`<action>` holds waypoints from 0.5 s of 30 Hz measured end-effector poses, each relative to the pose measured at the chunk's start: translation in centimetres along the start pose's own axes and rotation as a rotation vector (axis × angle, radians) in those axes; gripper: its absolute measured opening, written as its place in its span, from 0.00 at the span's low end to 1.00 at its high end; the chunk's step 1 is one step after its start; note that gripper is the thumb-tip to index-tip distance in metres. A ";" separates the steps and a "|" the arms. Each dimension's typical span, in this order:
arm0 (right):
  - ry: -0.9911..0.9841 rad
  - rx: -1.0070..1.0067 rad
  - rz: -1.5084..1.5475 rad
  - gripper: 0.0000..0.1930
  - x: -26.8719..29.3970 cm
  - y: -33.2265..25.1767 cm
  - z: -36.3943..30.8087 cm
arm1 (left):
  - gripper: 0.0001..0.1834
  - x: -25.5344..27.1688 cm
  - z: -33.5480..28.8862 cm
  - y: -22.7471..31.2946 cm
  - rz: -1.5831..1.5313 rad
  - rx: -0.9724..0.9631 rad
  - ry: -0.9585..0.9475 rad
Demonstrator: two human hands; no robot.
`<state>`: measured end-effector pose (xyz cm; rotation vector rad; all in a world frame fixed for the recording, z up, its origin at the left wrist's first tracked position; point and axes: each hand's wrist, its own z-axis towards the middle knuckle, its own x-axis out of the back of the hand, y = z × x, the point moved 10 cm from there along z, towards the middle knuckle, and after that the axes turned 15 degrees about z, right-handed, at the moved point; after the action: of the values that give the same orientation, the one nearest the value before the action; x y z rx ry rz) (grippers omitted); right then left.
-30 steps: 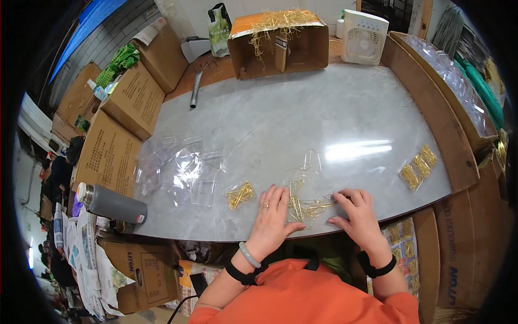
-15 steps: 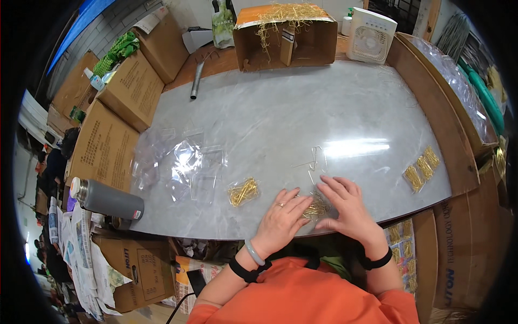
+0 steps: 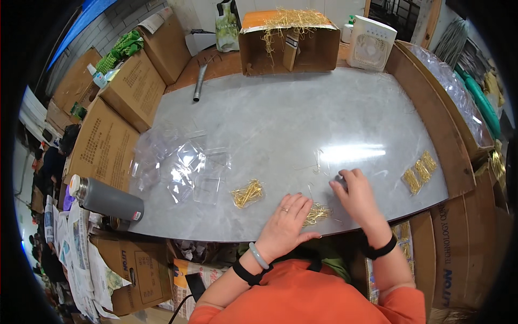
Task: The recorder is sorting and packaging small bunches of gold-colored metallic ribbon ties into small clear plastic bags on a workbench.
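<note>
Near the front edge of the table, a small loose pile of gold-coloured wire pieces (image 3: 317, 214) lies between my hands. My left hand (image 3: 284, 218) rests flat along the pile's left side, fingers stretched out and thumb apart. My right hand (image 3: 357, 197) is just beyond and right of the pile, its fingers bent together; what they hold, if anything, I cannot make out. A few thin bent wires (image 3: 318, 162) lie on the table ahead of my hands. To the left is a clear box filled with gold wire pieces (image 3: 247, 193).
Several clear plastic boxes (image 3: 186, 167) are heaped at the left, beside a grey flask (image 3: 110, 203). Filled clear boxes (image 3: 420, 173) stand in a row at the right. An open carton (image 3: 253, 51), a white fan (image 3: 372, 44) and a metal tube tool (image 3: 199, 83) are at the back.
My right hand has lifted off the pile toward the far right, its fingers now curled. My left hand has shifted slightly nearer me, and more of the wire pile shows.
</note>
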<state>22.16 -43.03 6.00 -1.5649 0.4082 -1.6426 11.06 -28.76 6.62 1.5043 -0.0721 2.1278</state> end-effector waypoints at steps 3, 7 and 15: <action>-0.138 -0.110 -0.087 0.18 -1.1 1.3 4.0 | 0.33 -1.0 -0.4 -0.2 0.062 -0.019 0.035; -0.181 0.027 -0.132 0.14 -3.5 0.2 8.0 | 0.30 -0.9 -0.9 -0.8 0.015 0.018 0.066; -0.376 0.347 0.125 0.11 -7.2 -3.7 4.4 | 0.44 -0.4 -1.3 -2.0 -0.023 0.130 0.147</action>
<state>24.34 -34.25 4.58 -1.5032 0.0174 -1.2119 10.95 -26.76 5.25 1.4066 0.1380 2.2552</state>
